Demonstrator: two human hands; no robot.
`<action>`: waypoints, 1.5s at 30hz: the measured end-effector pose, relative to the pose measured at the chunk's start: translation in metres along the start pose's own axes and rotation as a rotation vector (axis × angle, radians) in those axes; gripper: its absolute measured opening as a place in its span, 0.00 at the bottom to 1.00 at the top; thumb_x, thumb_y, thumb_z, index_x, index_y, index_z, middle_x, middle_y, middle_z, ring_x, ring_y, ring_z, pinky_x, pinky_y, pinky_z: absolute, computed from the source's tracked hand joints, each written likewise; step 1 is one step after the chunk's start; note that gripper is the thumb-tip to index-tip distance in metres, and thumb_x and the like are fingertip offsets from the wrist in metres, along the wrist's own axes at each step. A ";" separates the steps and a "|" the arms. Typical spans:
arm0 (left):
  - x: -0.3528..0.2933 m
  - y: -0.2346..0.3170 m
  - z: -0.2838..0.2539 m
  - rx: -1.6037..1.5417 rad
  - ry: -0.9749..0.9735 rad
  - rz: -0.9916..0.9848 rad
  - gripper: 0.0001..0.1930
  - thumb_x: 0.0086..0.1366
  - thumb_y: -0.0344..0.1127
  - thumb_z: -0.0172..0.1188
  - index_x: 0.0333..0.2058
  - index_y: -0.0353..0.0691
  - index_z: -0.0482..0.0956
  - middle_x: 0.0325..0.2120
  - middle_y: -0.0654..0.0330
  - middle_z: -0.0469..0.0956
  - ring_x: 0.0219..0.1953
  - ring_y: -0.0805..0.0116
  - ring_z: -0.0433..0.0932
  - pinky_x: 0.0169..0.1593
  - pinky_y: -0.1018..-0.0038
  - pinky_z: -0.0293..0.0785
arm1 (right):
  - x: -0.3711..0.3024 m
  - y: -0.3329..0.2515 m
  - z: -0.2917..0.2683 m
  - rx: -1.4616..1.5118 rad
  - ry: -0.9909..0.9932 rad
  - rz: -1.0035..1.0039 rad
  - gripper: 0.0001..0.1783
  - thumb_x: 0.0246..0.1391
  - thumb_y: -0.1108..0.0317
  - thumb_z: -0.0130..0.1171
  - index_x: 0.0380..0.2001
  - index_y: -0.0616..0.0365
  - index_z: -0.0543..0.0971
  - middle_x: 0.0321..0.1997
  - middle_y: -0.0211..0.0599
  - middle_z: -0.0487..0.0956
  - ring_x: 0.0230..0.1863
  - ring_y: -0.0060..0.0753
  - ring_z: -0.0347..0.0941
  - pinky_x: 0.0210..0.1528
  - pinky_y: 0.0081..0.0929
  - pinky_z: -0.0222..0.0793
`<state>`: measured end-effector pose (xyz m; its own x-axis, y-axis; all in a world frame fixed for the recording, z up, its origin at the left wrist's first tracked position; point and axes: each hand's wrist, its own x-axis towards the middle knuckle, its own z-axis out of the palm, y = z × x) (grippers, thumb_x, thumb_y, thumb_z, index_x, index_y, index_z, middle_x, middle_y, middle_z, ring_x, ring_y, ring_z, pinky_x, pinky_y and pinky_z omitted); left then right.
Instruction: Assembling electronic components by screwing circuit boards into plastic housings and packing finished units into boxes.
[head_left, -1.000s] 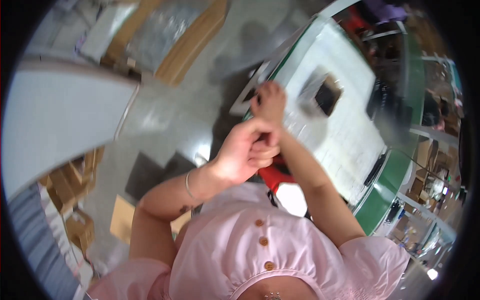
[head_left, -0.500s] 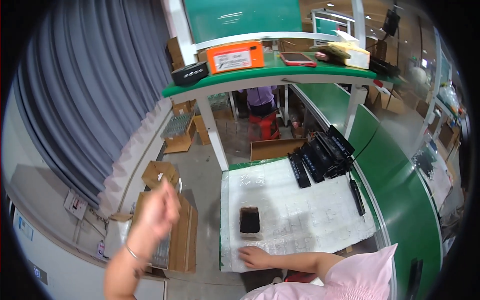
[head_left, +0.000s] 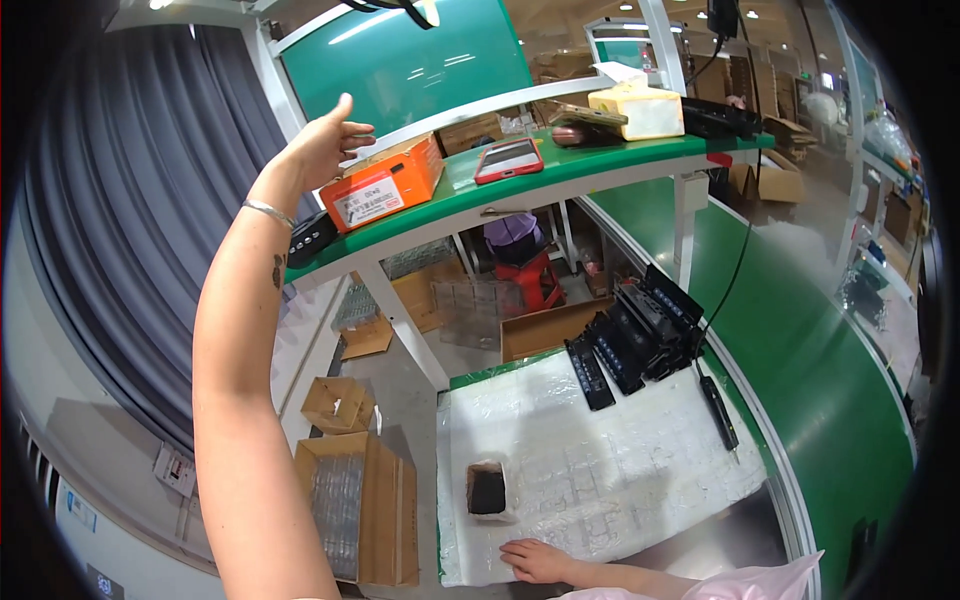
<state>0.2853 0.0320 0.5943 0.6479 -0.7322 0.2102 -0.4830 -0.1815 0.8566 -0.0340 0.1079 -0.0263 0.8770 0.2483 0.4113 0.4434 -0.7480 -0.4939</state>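
Observation:
My left hand (head_left: 330, 143) is raised over the left end of the green shelf (head_left: 465, 208), fingers spread and thumb up, nothing visible in it. Just below and beyond it stands an orange box (head_left: 372, 196) with a white label; I cannot tell whether the fingers touch it. A black rounded device (head_left: 311, 238) sits beside the box. My right hand (head_left: 537, 560) lies flat on the white padded bench cover (head_left: 600, 500), fingers stretched. Close to it is a small open container (head_left: 487, 490) with a dark inside.
Black strip-like parts (head_left: 640, 335) are piled at the bench's far right, near a corded black pen-shaped tool (head_left: 717, 412). A red-edged phone (head_left: 509, 160) and a tissue box (head_left: 637, 110) rest on the shelf. Cardboard boxes (head_left: 395, 520) stand on the floor at left. Beyond the bench, a person (head_left: 512, 232) sits.
My left hand has risen from over the floor boxes to the shelf's orange box, its fingers now spread. My right hand still lies on the bench cover. The view has shifted and tilted.

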 end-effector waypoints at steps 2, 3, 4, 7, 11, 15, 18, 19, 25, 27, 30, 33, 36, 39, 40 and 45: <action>-0.003 0.003 0.011 0.117 -0.056 -0.042 0.44 0.53 0.72 0.17 0.59 0.45 0.50 0.61 0.54 0.44 0.64 0.56 0.34 0.60 0.53 0.17 | -0.002 0.003 -0.002 0.029 0.013 0.041 0.19 0.46 0.65 0.48 0.43 0.60 0.69 0.52 0.43 0.66 0.54 0.41 0.61 0.54 0.35 0.57; -0.007 0.003 0.014 0.121 -0.063 -0.049 0.44 0.53 0.72 0.17 0.59 0.45 0.50 0.61 0.54 0.44 0.64 0.56 0.34 0.60 0.53 0.17 | -0.002 0.003 -0.002 0.038 0.016 0.046 0.19 0.46 0.65 0.48 0.43 0.60 0.69 0.52 0.43 0.66 0.54 0.41 0.61 0.54 0.35 0.57; -0.012 0.005 0.015 0.130 -0.057 -0.037 0.42 0.54 0.71 0.17 0.60 0.49 0.48 0.61 0.54 0.39 0.64 0.56 0.31 0.60 0.53 0.18 | -0.003 0.003 -0.003 0.029 0.004 0.044 0.20 0.46 0.65 0.48 0.43 0.61 0.69 0.52 0.43 0.66 0.54 0.41 0.60 0.55 0.34 0.56; -0.013 0.007 0.012 0.039 -0.030 0.055 0.37 0.58 0.67 0.22 0.60 0.50 0.46 0.62 0.51 0.34 0.64 0.53 0.30 0.63 0.59 0.29 | -0.003 0.003 -0.002 0.011 0.019 0.047 0.19 0.45 0.66 0.48 0.43 0.61 0.69 0.51 0.43 0.66 0.54 0.42 0.60 0.56 0.34 0.55; -0.047 -0.002 -0.009 0.012 0.224 0.395 0.27 0.63 0.51 0.41 0.54 0.38 0.60 0.55 0.49 0.57 0.54 0.58 0.63 0.56 0.70 0.60 | 0.008 0.001 0.004 -0.023 0.000 0.000 0.19 0.46 0.65 0.48 0.43 0.61 0.69 0.52 0.43 0.66 0.54 0.42 0.60 0.56 0.34 0.56; -0.166 -0.032 0.035 0.330 0.238 0.800 0.09 0.61 0.31 0.47 0.35 0.32 0.74 0.29 0.59 0.75 0.31 0.67 0.75 0.32 0.75 0.72 | 0.003 -0.004 0.005 -0.059 -0.033 0.039 0.20 0.46 0.64 0.48 0.44 0.60 0.68 0.52 0.43 0.66 0.55 0.42 0.60 0.56 0.34 0.56; -0.266 -0.096 0.050 0.714 -0.237 1.118 0.09 0.45 0.25 0.58 0.30 0.40 0.75 0.24 0.60 0.74 0.24 0.63 0.74 0.28 0.74 0.71 | 0.001 -0.008 0.008 -0.089 -0.019 0.063 0.19 0.45 0.65 0.48 0.43 0.60 0.68 0.51 0.44 0.66 0.54 0.43 0.61 0.55 0.36 0.57; -0.296 -0.124 0.052 0.590 -0.461 1.022 0.08 0.47 0.27 0.58 0.29 0.42 0.75 0.25 0.62 0.74 0.25 0.66 0.74 0.29 0.74 0.72 | 0.002 -0.011 0.011 -0.088 -0.003 0.056 0.19 0.45 0.66 0.48 0.42 0.61 0.69 0.51 0.45 0.66 0.53 0.44 0.61 0.54 0.36 0.58; -0.387 -0.247 0.019 0.384 -0.781 0.887 0.08 0.53 0.35 0.58 0.32 0.41 0.74 0.23 0.61 0.74 0.27 0.65 0.74 0.27 0.74 0.72 | 0.010 -0.037 0.023 -0.279 0.081 0.256 0.22 0.37 0.69 0.51 0.41 0.60 0.70 0.49 0.48 0.67 0.51 0.46 0.63 0.53 0.37 0.60; -0.384 -0.260 -0.010 0.421 -0.848 0.864 0.08 0.54 0.36 0.57 0.33 0.42 0.75 0.24 0.60 0.75 0.28 0.63 0.75 0.30 0.73 0.72 | 0.019 -0.050 0.023 -0.326 0.131 0.408 0.21 0.38 0.69 0.51 0.41 0.60 0.70 0.46 0.47 0.69 0.49 0.46 0.65 0.51 0.37 0.61; -0.389 -0.289 -0.035 0.293 -0.782 0.582 0.09 0.56 0.38 0.56 0.33 0.41 0.76 0.27 0.58 0.77 0.31 0.61 0.76 0.34 0.72 0.72 | 0.039 -0.082 0.014 -0.309 0.234 0.653 0.21 0.40 0.67 0.51 0.41 0.60 0.70 0.43 0.48 0.71 0.46 0.46 0.67 0.50 0.37 0.62; -0.398 -0.312 -0.040 0.206 -0.744 0.501 0.10 0.55 0.37 0.57 0.33 0.39 0.77 0.28 0.57 0.77 0.31 0.60 0.76 0.35 0.73 0.72 | 0.055 -0.106 -0.014 -0.255 0.282 0.789 0.20 0.42 0.66 0.51 0.42 0.59 0.70 0.43 0.48 0.71 0.45 0.48 0.67 0.49 0.36 0.63; -0.422 -0.358 -0.029 0.100 -0.763 0.126 0.15 0.54 0.38 0.59 0.40 0.39 0.73 0.34 0.56 0.76 0.37 0.64 0.76 0.39 0.72 0.72 | 0.066 -0.115 -0.037 -0.240 0.258 0.805 0.20 0.42 0.65 0.50 0.42 0.57 0.71 0.42 0.46 0.72 0.45 0.46 0.68 0.47 0.36 0.64; -0.457 -0.402 0.006 -0.027 -0.506 -0.135 0.08 0.56 0.33 0.57 0.34 0.37 0.78 0.24 0.63 0.78 0.28 0.77 0.75 0.35 0.79 0.71 | 0.069 -0.119 -0.061 -0.182 0.247 0.871 0.19 0.44 0.64 0.49 0.43 0.55 0.70 0.43 0.44 0.72 0.46 0.45 0.67 0.47 0.36 0.64; -0.470 -0.447 0.018 -0.097 -0.471 -0.328 0.15 0.55 0.35 0.59 0.40 0.36 0.74 0.32 0.59 0.76 0.34 0.73 0.74 0.36 0.77 0.71 | 0.072 -0.120 -0.071 -0.206 0.210 0.839 0.19 0.45 0.64 0.49 0.42 0.55 0.70 0.43 0.43 0.72 0.45 0.45 0.67 0.47 0.36 0.65; -0.525 -0.557 0.100 -0.157 -0.088 -0.776 0.33 0.51 0.50 0.61 0.50 0.33 0.64 0.37 0.54 0.71 0.41 0.63 0.71 0.42 0.73 0.67 | 0.058 -0.096 -0.092 -0.251 0.182 0.743 0.17 0.44 0.64 0.50 0.41 0.55 0.71 0.41 0.41 0.72 0.44 0.44 0.68 0.45 0.36 0.66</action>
<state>0.1554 0.4521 -0.0402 0.7133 -0.4849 -0.5061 0.1800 -0.5711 0.8009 -0.0431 0.1375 0.1159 0.8728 -0.4566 0.1723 -0.3179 -0.7998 -0.5091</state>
